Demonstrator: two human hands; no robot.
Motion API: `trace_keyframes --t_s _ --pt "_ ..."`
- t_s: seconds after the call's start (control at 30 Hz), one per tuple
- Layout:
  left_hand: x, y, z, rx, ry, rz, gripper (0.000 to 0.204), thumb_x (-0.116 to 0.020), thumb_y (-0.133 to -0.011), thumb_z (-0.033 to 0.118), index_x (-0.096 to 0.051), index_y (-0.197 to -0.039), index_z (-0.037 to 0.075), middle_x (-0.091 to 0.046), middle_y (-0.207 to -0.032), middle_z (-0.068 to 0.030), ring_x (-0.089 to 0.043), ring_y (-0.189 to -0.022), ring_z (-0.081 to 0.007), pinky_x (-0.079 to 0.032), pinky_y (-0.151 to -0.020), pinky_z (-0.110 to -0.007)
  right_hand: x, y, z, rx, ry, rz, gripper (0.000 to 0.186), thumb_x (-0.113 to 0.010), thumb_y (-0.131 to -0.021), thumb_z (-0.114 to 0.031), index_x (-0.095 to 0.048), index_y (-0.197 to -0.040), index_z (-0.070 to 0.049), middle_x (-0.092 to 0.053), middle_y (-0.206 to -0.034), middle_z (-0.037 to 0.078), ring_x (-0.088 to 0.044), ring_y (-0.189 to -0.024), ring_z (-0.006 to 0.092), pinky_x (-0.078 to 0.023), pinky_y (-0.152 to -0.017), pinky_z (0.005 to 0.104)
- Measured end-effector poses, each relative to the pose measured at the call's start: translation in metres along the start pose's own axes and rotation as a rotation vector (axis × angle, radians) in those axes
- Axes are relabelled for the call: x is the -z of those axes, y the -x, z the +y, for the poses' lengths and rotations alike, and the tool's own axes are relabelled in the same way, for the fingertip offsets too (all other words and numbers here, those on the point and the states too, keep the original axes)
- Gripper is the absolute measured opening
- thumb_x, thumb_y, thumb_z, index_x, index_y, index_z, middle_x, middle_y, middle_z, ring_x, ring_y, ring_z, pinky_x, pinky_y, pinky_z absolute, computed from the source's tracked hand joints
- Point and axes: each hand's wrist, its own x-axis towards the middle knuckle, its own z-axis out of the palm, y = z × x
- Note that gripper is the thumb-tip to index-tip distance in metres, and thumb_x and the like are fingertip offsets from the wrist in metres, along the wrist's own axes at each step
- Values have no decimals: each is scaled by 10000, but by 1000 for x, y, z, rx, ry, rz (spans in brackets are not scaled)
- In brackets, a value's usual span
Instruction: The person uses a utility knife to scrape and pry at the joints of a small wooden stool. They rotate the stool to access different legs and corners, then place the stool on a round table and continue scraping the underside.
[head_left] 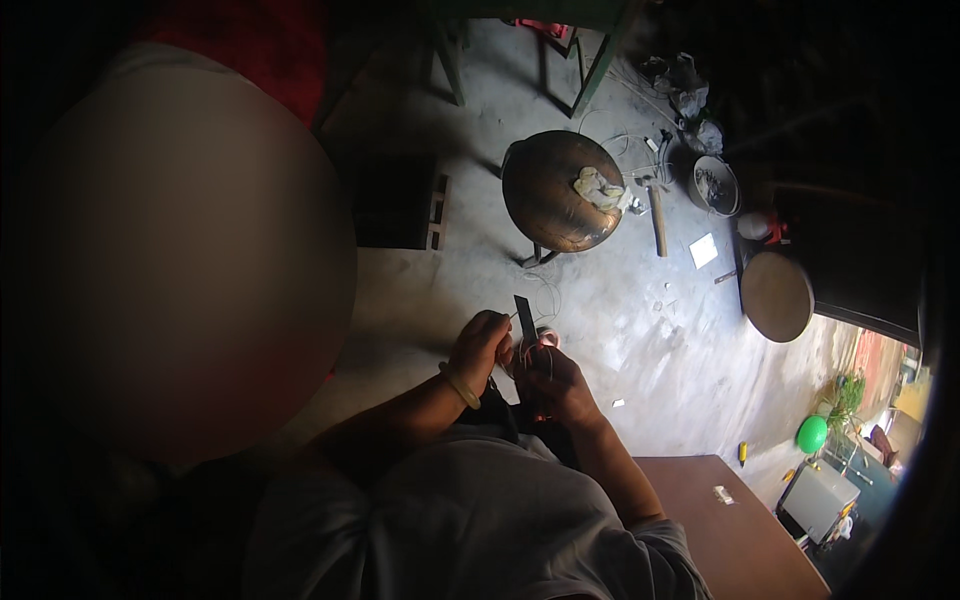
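Just in front of the body in the head view, both hands meet around a flat dark strip (pixel 525 318). It rises from the right hand (pixel 562 388), whose fingers curl around its lower part; a thin pale strand (pixel 549 360) loops by those fingers. The left hand (pixel 482 343) is beside the strip, fingers curled; whether they pinch the strand I cannot tell. The strip probably points up and away to leave its length free, and the hands seem held close to the torso for steadiness.

The strip is straight-edged, thin and dull, perhaps metal. A smooth, pale bangle (pixel 459 386) rings the left wrist. Beyond the hands, a round stool (pixel 545 185) has a worn, streaked brown seat, with a crumpled whitish cloth (pixel 597 188) on it, perhaps laid there for easy reach. Beside it on the rough grey floor (pixel 610 310) lies a hammer (pixel 658 222) with a straight, wooden-looking handle, near a round pale bucket (pixel 734 202). At lower right is a flat, reddish-brown tabletop (pixel 690 510).
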Motion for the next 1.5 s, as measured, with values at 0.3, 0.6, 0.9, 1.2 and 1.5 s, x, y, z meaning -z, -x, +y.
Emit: trace_keyframes --t_s 0.3,0.6,0.9,1.2,1.5 --pt "6 5 -26 139 46 -81 215 -530 -922 258 -492 -813 77 -388 -614 9 -354 -514 -91 -293 -485 -240 8 14 36 -89 -66 61 279 -597 -847 -50 -509 -1111 -28 -600 -802 34 -534 -572 78 -413 -467 203" --pt "-29 0 -85 267 4 -66 212 -571 -909 255 -497 -818 79 -414 -613 14 -371 -506 -72 -298 -470 -225 55 46 83 25 -274 121 288 -602 -854 -63 -498 -1121 -34 -599 -867 34 -540 -624 80 -428 -518 209" --pt "-64 -5 -133 322 -120 -75 190 -562 -913 228 -501 -820 74 -432 -596 8 -385 -486 -75 -307 -438 -225 103 87 95 -25 -218 121 252 -566 -858 -58 -495 -1096 -16 -595 -893 53 -547 -768 114 -455 -673 257" --pt "-97 -16 -169 417 -119 -86 181 -561 -916 224 -528 -827 70 -482 -597 -5 -454 -482 -103 -341 -438 -233 144 131 74 -180 -364 162 365 -627 -830 -72 -487 -1162 -17 -580 -919 34 -556 -774 114 -461 -675 248" --pt "-123 -32 -182 402 -191 -176 107 -531 -920 162 -544 -888 61 -584 -709 -54 -565 -578 -163 -404 -510 -266 174 132 96 82 -311 420 327 -617 -816 -87 -495 -1116 -39 -593 -839 46 -554 -621 110 -449 -490 227"
